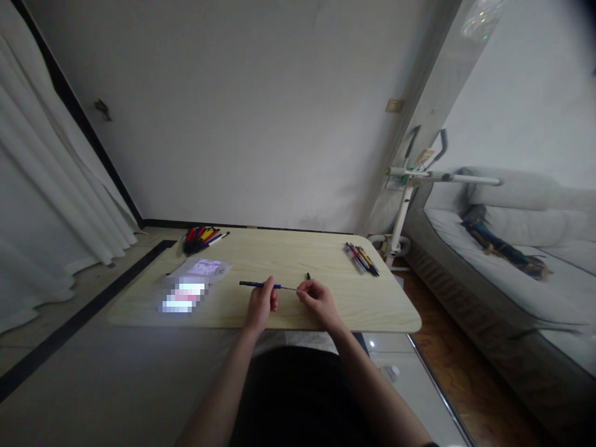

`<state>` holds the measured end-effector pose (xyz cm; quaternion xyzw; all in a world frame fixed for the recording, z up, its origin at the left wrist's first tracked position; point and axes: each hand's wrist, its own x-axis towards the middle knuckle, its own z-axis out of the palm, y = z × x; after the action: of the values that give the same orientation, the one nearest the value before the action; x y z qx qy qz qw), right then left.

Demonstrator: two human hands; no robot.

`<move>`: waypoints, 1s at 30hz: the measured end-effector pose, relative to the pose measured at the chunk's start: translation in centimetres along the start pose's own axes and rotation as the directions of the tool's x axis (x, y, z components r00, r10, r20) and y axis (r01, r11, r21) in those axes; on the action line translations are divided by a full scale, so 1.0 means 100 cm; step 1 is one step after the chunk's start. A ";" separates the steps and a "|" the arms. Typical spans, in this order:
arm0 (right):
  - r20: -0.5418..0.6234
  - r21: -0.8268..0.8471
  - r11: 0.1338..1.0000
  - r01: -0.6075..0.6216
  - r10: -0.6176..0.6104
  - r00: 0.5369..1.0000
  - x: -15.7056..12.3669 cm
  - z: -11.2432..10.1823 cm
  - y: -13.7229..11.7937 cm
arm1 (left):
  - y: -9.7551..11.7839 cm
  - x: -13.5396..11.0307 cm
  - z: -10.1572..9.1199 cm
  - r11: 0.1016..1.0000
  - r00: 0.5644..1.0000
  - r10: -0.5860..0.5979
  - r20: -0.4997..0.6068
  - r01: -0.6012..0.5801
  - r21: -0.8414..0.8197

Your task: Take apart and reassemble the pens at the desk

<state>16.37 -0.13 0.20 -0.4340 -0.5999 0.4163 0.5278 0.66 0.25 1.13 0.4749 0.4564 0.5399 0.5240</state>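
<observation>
1. Lap in dark cloth (288,397): nearest to my camera, between 2 bare forearms.
2. Left hand (262,304): over the table's near part, thumb and fingers pinching item 4 around its middle.
3. Right hand (319,301): just beside it, thumb and forefinger pressed together on the far end of item 5.
4. Blue pen (251,284): 1, lying crosswise in the left hand, dark end pointing left; I see it held above the table, between the 2 piles.
5. Thin rod (289,288): 1, running from the pen's right end to the right fingertips, bridging the gap between the hands.
6. Small dark piece (308,275): 1, just beyond the right hand; I cannot tell its kind.
7. Table (279,248): pale wood grain, rounded corners.
8. Bright rectangle (184,297): 1, near the left edge, blurred into blocks, unreadable to me.
9. Clear packet (221,269): 1, flat, just beyond the rectangle.
10. Left pile (205,239): pens in red, yellow, black and blue, at the far left corner.
11. Right pile (362,259): pens side by side, towards the far right corner.
12. Sofa (521,217): grey, off to the right.
13. Wall (261,124): plain, behind the table.
</observation>
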 end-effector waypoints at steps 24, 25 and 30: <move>-0.032 -0.009 1.000 -0.022 0.022 0.999 0.000 -0.002 0.001 | -0.002 0.001 -0.001 0.999 1.000 -0.006 -0.003 0.005 -0.037; -0.031 -0.008 1.000 -0.021 0.021 0.999 0.000 -0.002 0.000 | -0.002 0.001 -0.001 0.999 1.000 -0.004 -0.003 0.004 -0.040; -0.034 -0.003 1.000 -0.013 0.013 0.999 -0.001 -0.002 0.000 | -0.002 0.001 -0.001 0.999 1.000 -0.012 -0.011 0.011 -0.046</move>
<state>16.60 -0.20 0.21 -0.4458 -0.5886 0.4115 0.5343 0.58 0.32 0.94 0.4571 0.4497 0.5500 0.5351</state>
